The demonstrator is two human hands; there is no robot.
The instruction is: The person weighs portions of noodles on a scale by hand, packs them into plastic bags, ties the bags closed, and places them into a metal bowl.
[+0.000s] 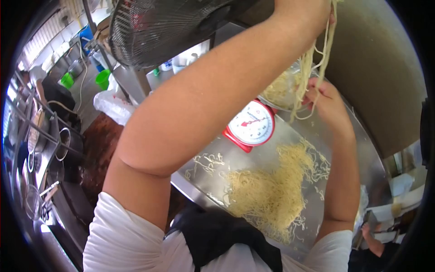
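My left hand (312,16) is raised at the top edge, partly cut off, with long strands of noodles (304,77) hanging from it. Lower down, my right hand (327,100) has its fingers curled against those hanging strands and seems to pinch them. Beside it, a pan (290,108) with more noodles in what looks like clear plastic stands at a red scale (251,123) with a white dial. A large loose pile of yellow noodles (267,190) lies on the metal table (217,149) between my arms, with stray strands around it.
A black fan (158,34) stands close by at the upper left. A clear plastic bag (113,105) hangs by the table's left side. Green buckets (103,79) and cooking gear are further left. Another person's arm (374,240) shows at lower right.
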